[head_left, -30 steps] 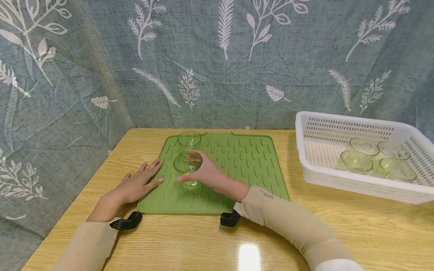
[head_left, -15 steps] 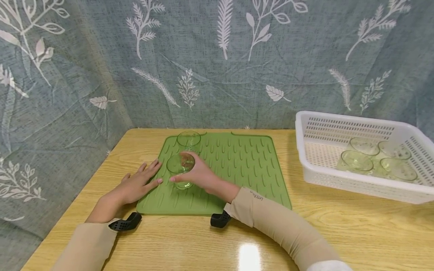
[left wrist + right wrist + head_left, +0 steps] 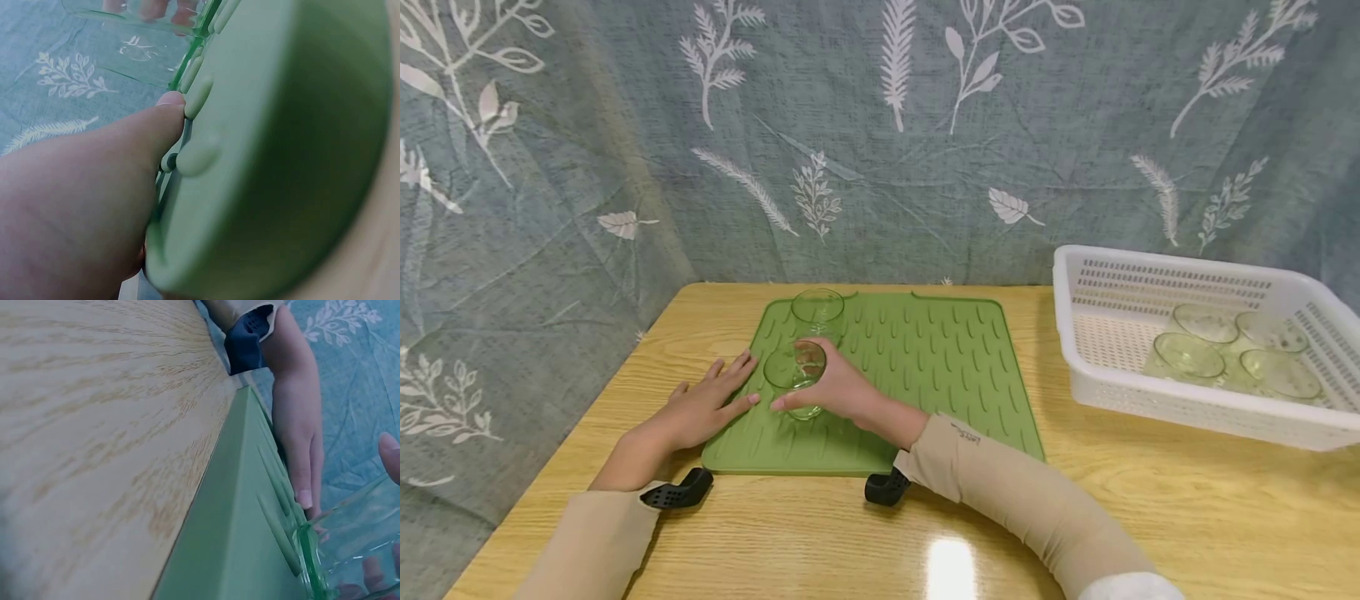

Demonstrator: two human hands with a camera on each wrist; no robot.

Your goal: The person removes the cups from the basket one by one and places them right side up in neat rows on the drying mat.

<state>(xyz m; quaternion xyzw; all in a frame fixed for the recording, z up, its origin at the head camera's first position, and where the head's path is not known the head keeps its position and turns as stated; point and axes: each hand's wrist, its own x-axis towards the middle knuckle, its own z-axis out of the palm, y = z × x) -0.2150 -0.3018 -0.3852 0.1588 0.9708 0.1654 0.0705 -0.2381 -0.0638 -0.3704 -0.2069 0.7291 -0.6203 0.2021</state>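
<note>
A clear green-tinted drinking glass (image 3: 784, 373) stands upright on the left part of the green ridged mat (image 3: 925, 375). My right hand (image 3: 842, 387) grips it from the right, thumb at the near side and fingers at the far side. In the right wrist view the base of the glass (image 3: 356, 537) meets the mat. Directly behind it on the mat is a second, similar glass (image 3: 817, 308). My left hand (image 3: 703, 412) lies flat at the mat's left edge, fingers extended, thumb on the mat. The left wrist view shows its thumb (image 3: 156, 122) close up.
A white perforated plastic basket (image 3: 1150, 392) stands on the right of the wooden table (image 3: 790, 533), with several similar glasses (image 3: 1189, 357) inside. A patterned grey-blue curtain (image 3: 880, 208) hangs behind and along the left side. Both wrists wear black devices (image 3: 677, 490).
My right hand has shifted the glass left and slightly toward me across the mat, mostly in the first half second. My left hand has stayed in place.
</note>
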